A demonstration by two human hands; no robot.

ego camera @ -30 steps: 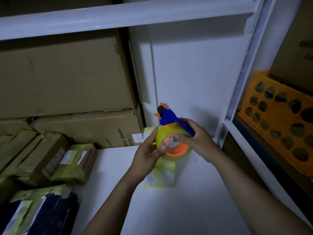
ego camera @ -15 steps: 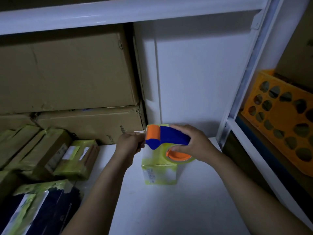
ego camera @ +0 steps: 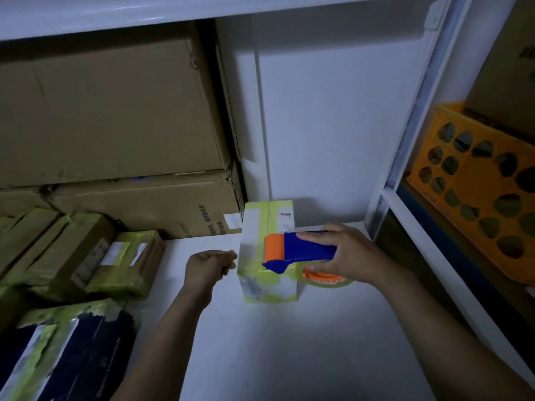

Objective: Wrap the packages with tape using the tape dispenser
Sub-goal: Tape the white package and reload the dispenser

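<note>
Finished pile: several packages [ego camera: 95, 264] lie at the left end of the shelf [ego camera: 289, 357], already covered in yellowish tape. I judge these as done.
Left hand: the left hand [ego camera: 208, 266] is just beside the left side of the small package, with its fingers curled in. I cannot tell if it pinches a tape end or nothing.
Package in work: the small package [ego camera: 269, 287] stands in the middle of the shelf, close to the far wall. Tape bands already cover its top and front, so the wrapping looks well advanced.
Right hand: the right hand [ego camera: 347, 253] grips the tape dispenser [ego camera: 301, 250] around its body, and the roller end lies over the near top edge of the small package.
What is left: probably to finish this strip and cut it. No bare package is clearly visible.
Cardboard: the big boxes [ego camera: 110, 111] at the far left are brown and matt, with dented corners.
Tape skin: glossy, wrinkled, pale yellow-green.
Dispenser: hard plastic with a blue body and an orange roller. The tape roll [ego camera: 327, 277] is round with an orange core.
Crate: the crate [ego camera: 477, 204] on the right is of stiff orange plastic with round holes.
</note>
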